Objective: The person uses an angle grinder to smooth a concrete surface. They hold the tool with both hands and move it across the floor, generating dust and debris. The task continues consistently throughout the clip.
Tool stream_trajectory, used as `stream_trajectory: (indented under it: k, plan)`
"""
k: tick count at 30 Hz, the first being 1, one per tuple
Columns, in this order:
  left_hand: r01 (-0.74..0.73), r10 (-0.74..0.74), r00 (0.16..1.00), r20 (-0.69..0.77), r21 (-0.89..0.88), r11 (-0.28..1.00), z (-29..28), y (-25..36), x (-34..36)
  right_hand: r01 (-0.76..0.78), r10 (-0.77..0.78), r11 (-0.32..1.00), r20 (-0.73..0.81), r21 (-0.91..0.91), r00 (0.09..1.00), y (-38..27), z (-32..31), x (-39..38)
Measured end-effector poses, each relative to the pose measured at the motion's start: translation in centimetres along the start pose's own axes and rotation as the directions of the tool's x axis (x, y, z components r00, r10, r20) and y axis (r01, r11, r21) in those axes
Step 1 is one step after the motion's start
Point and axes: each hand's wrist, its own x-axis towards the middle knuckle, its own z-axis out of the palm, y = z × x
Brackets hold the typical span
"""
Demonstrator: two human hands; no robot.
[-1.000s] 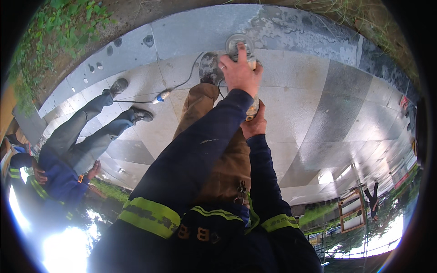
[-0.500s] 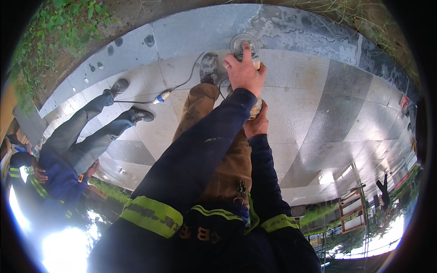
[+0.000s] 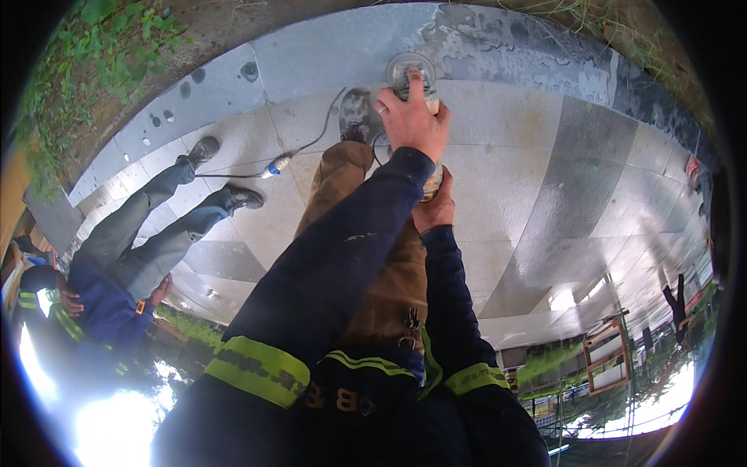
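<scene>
An angle grinder (image 3: pixel 430 185) with a round disc (image 3: pixel 411 65) at its far end rests against the grey stone edging (image 3: pixel 334 47). My left hand (image 3: pixel 415 123) is wrapped over its front, index finger stretched toward the disc. Behind it, my right hand (image 3: pixel 436 205) grips the rear of the body. Both hands hide most of the tool. A dark cord runs from beside my shoe (image 3: pixel 355 117) to a blue and white plug connector (image 3: pixel 276 166) on the paving.
A co-worker (image 3: pixel 148 226) in dark trousers stands at the left, feet near the cord. Pale and dark paving slabs (image 3: pixel 498 179) spread around me, shiny as if wet. Green plants (image 3: pixel 93 47) border the far left. A wooden frame (image 3: pixel 607 356) and another person (image 3: pixel 677 311) appear at lower right.
The grinder and both my hands have shifted very slightly left and away in the picture. My hold on it looks the same.
</scene>
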Motion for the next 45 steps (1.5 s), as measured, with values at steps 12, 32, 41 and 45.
stream_trajectory:
  k: [12, 32, 41, 45]
  plan:
    - [0.063, -0.067, 0.995, 0.07, 0.056, 0.996, 0.2, 0.3, 0.0, 0.019, -0.019, 0.999, -0.001, -0.029, 1.0, -0.4, -0.1, -0.1]
    - [0.079, -0.077, 0.995, 0.065, -0.025, 0.997, 1.2, 1.4, -1.9, -0.009, 0.008, 1.0, -0.046, -0.015, 0.999, 1.5, -1.3, -1.0]
    - [0.121, -0.122, 0.99, 0.071, 0.018, 0.993, 0.5, 0.3, -2.7, -0.01, 0.009, 0.999, -0.029, -0.042, 1.0, 2.1, -0.3, -1.6]
    - [0.075, -0.073, 0.988, 0.135, -0.012, 0.997, 1.5, 1.3, -3.1, -0.01, 0.013, 0.999, -0.064, 0.042, 0.998, 2.9, -0.7, -1.7]
